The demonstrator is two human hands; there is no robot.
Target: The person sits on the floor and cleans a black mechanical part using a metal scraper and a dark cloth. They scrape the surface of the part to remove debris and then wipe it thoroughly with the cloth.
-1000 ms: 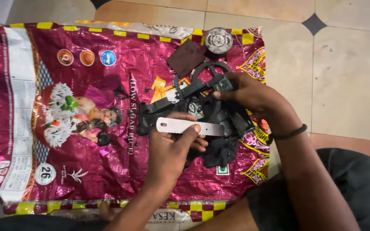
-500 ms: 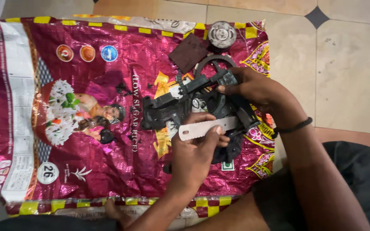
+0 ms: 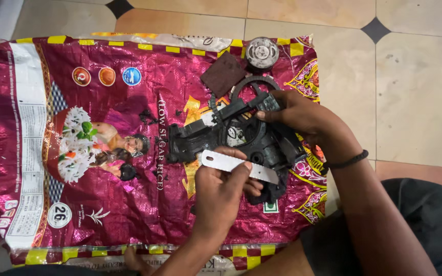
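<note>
A black, greasy machine part (image 3: 231, 135) with a ring-shaped end lies on a shiny magenta sack (image 3: 103, 204) spread flat on the floor. My right hand (image 3: 297, 115) grips the part from the right, fingers on its upper edge. My left hand (image 3: 221, 189) holds a flat white blade-like strip (image 3: 239, 164) against the lower side of the part. A dark cloth (image 3: 272, 191) lies under the part near my left thumb.
A dark square pad (image 3: 222, 74) and a round grey metal disc (image 3: 262, 52) sit on the sack near its top edge. A small black piece (image 3: 127, 172) lies left of the part. Beige floor tiles (image 3: 415, 92) surround the sack. My dark-clothed leg (image 3: 425, 220) is at lower right.
My left hand has carried the white strip up and to the right, closer against the part. My right hand keeps its grip on the part, which shifted slightly.
</note>
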